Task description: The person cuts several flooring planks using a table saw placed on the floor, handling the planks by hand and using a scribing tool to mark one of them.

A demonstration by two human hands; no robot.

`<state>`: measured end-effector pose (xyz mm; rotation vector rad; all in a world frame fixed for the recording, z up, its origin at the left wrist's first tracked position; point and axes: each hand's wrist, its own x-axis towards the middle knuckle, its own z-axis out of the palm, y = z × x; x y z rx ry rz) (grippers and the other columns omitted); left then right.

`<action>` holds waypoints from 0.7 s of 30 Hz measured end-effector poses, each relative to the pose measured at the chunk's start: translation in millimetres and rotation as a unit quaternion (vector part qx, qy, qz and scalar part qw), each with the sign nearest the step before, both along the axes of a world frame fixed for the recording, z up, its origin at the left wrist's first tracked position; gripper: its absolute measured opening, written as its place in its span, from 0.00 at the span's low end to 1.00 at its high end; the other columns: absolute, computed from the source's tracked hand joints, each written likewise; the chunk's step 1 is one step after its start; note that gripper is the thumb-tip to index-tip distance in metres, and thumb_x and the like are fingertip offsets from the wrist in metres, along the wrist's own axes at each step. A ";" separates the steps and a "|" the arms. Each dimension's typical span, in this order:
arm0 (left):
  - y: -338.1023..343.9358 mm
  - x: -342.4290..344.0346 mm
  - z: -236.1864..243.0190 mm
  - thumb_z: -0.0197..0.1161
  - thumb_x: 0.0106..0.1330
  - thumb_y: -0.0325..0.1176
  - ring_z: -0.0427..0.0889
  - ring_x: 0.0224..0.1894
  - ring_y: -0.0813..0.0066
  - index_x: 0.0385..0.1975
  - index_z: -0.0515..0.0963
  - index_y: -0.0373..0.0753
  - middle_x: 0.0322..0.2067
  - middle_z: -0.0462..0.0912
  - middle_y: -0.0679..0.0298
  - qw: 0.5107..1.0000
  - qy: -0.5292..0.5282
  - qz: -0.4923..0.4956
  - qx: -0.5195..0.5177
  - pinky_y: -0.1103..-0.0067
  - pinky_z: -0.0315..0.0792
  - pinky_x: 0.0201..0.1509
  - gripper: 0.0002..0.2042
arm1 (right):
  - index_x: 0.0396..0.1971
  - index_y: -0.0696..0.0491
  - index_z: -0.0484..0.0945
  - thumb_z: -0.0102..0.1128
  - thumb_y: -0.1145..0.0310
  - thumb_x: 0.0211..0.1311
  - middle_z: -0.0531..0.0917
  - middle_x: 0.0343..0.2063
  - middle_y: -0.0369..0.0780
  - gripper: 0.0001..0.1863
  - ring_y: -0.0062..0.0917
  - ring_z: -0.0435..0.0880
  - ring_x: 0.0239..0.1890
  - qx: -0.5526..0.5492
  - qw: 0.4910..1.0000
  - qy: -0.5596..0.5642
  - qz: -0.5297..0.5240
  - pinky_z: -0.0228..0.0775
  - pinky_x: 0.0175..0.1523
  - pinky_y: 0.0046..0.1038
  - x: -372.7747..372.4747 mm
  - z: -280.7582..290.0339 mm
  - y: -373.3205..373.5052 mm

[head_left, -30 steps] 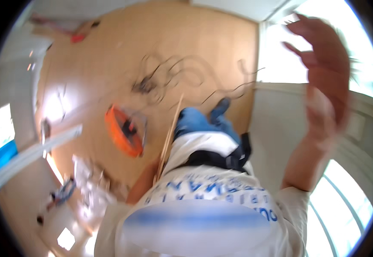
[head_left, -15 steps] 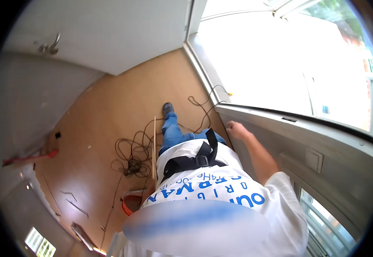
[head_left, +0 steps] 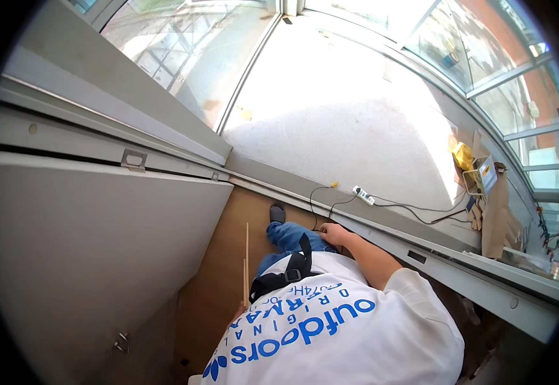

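Observation:
Two thin wooden strips (head_left: pixel 246 276) point forward along my left side, one reaching farther than the other. Only a small part of my left hand (head_left: pixel 239 310) shows past my shirt, closed around their near ends. My right hand (head_left: pixel 335 235) hangs beside my jeans (head_left: pixel 290 237), its fingers loosely curled, and I see nothing in it. The sill track (head_left: pixel 382 240) of the doorway runs just past that hand.
A white door (head_left: pixel 100 224) with a metal handle stands at the left. Beyond the sill lies a pale, sunlit floor (head_left: pixel 330 109). A white power strip (head_left: pixel 363 196) with dark cables rests by the sill. Cardboard (head_left: pixel 496 215) and a yellow bag (head_left: pixel 463 156) are at the right.
My view has turned toward the glazed doorway and come nearer to it. The cable tangle and red bucket have left the picture. My right hand has come closer to my leg.

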<state>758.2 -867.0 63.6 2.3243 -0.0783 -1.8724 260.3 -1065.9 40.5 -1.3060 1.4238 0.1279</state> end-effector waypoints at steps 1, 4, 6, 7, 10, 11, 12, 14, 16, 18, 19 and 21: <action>-36.7 9.7 -1.0 0.41 0.69 0.76 0.71 0.70 0.60 0.73 0.66 0.42 0.68 0.73 0.54 1.000 -0.004 -0.025 -0.004 0.67 0.63 0.74 0.46 | 0.55 0.55 0.82 0.62 0.59 0.63 0.85 0.53 0.51 0.24 0.46 0.83 0.57 -0.019 1.000 0.015 -0.003 0.75 0.62 0.37 12.4 -9.7 -27.1; -135.6 22.7 -14.9 0.41 0.69 0.76 0.71 0.69 0.60 0.72 0.67 0.42 0.68 0.73 0.54 0.995 -0.013 -0.094 -0.019 0.67 0.63 0.74 0.46 | 0.50 0.57 0.82 0.60 0.61 0.65 0.88 0.45 0.49 0.19 0.43 0.87 0.48 -0.107 0.993 0.006 -0.040 0.78 0.55 0.40 9.2 5.5 -102.7; -199.6 17.0 -30.6 0.40 0.69 0.76 0.71 0.69 0.60 0.72 0.67 0.42 0.67 0.74 0.54 0.991 -0.016 -0.129 -0.021 0.67 0.63 0.74 0.45 | 0.51 0.57 0.82 0.59 0.60 0.68 0.88 0.44 0.49 0.19 0.42 0.87 0.47 -0.165 0.975 -0.028 -0.145 0.78 0.53 0.38 0.8 17.6 -133.1; -228.3 10.1 -41.5 0.40 0.69 0.76 0.71 0.69 0.60 0.72 0.67 0.42 0.67 0.74 0.54 0.989 -0.014 -0.147 -0.020 0.67 0.63 0.74 0.45 | 0.51 0.57 0.81 0.59 0.60 0.69 0.88 0.43 0.48 0.19 0.40 0.88 0.46 -0.178 0.965 -0.038 -0.190 0.78 0.52 0.36 -6.5 34.5 -145.4; -325.8 -25.2 -86.9 0.40 0.70 0.76 0.72 0.69 0.59 0.71 0.68 0.41 0.67 0.74 0.53 0.980 -0.009 -0.195 -0.031 0.67 0.63 0.73 0.45 | 0.50 0.57 0.82 0.59 0.61 0.69 0.89 0.41 0.45 0.18 0.34 0.88 0.44 -0.157 0.930 -0.075 -0.322 0.78 0.50 0.33 -36.9 -14.6 -151.3; -356.5 -40.4 -104.4 0.40 0.70 0.76 0.72 0.68 0.59 0.71 0.68 0.41 0.67 0.74 0.53 0.978 -0.006 -0.209 -0.030 0.67 0.64 0.73 0.45 | 0.50 0.57 0.82 0.59 0.62 0.68 0.88 0.40 0.43 0.17 0.29 0.87 0.42 -0.128 0.910 -0.096 -0.383 0.77 0.49 0.30 -46.1 -35.5 -145.3; -380.4 -51.5 -120.0 0.40 0.70 0.76 0.72 0.68 0.59 0.71 0.68 0.41 0.67 0.74 0.53 0.975 -0.003 -0.221 -0.023 0.67 0.64 0.73 0.45 | 0.50 0.57 0.82 0.60 0.62 0.68 0.89 0.40 0.44 0.17 0.30 0.87 0.42 -0.106 0.907 -0.060 -0.404 0.77 0.49 0.30 -55.3 -55.3 -133.1; -432.4 -71.0 -134.6 0.40 0.70 0.75 0.73 0.68 0.59 0.71 0.68 0.41 0.67 0.75 0.53 0.968 -0.003 -0.251 -0.014 0.67 0.64 0.73 0.45 | 0.49 0.57 0.83 0.60 0.62 0.66 0.89 0.40 0.44 0.17 0.31 0.87 0.43 -0.057 0.889 0.001 -0.455 0.77 0.51 0.31 -57.3 -78.7 -107.2; -492.4 -103.2 -151.9 0.40 0.70 0.75 0.73 0.68 0.59 0.71 0.69 0.41 0.66 0.75 0.53 0.958 0.005 -0.288 0.004 0.67 0.64 0.73 0.45 | 0.47 0.57 0.85 0.61 0.62 0.64 0.89 0.41 0.45 0.17 0.34 0.88 0.45 -0.004 0.867 0.066 -0.493 0.77 0.52 0.33 -61.0 -93.0 -72.7; -557.0 -139.8 -169.6 0.40 0.70 0.75 0.73 0.67 0.59 0.70 0.69 0.41 0.66 0.75 0.53 0.943 0.013 -0.331 0.023 0.67 0.64 0.73 0.45 | 0.43 0.56 0.87 0.62 0.60 0.63 0.89 0.43 0.46 0.17 0.37 0.88 0.47 0.058 0.853 0.078 -0.513 0.78 0.53 0.34 -61.0 -130.3 -23.4; -594.3 -157.9 -183.2 0.39 0.71 0.75 0.73 0.67 0.59 0.70 0.69 0.40 0.66 0.75 0.53 0.934 0.017 -0.355 0.029 0.67 0.64 0.73 0.45 | 0.42 0.56 0.87 0.64 0.59 0.64 0.89 0.42 0.46 0.17 0.34 0.88 0.46 0.097 0.828 0.081 -0.546 0.78 0.52 0.33 -53.9 -126.1 -15.6; -665.3 -190.4 -185.2 0.39 0.71 0.75 0.74 0.67 0.59 0.70 0.70 0.40 0.66 0.76 0.53 0.919 0.019 -0.393 0.015 0.67 0.64 0.73 0.44 | 0.44 0.58 0.87 0.64 0.53 0.65 0.88 0.47 0.47 0.22 0.38 0.88 0.50 0.192 0.775 0.048 -0.601 0.78 0.55 0.36 -49.1 -88.8 -31.7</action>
